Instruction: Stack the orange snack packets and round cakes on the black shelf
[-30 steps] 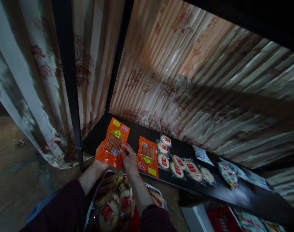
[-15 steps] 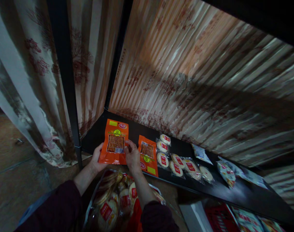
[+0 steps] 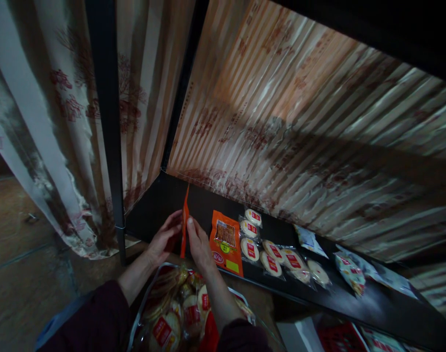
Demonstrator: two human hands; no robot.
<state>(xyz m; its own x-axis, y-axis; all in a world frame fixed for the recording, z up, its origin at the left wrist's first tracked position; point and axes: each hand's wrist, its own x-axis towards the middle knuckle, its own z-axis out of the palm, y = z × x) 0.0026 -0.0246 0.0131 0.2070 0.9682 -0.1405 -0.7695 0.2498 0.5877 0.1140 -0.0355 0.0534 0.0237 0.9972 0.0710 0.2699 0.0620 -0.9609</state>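
An orange snack packet (image 3: 185,222) stands edge-on between my hands, above the left end of the black shelf (image 3: 149,208). My left hand (image 3: 167,239) grips it from the left and my right hand (image 3: 198,240) from the right, the right thumb showing against its side. The packet's printed face is turned out of sight. Just right of my right hand lies a second orange snack packet (image 3: 226,242), flat, with its picture side up. Beneath my forearms is a container (image 3: 140,313) full of wrapped round biscuits (image 3: 163,332) with red labels.
Wrapped round biscuits (image 3: 270,264) lie on the shelf beyond the flat packet, then several white bags (image 3: 349,271) further right. A black post (image 3: 109,127) rises at the left. Patterned curtain cloth (image 3: 245,122) hangs behind. A red crate (image 3: 342,337) stands below the shelf.
The held orange packet has turned from facing me to edge-on between my hands. My left hand has moved right, closer to my right hand. The view has shifted slightly.
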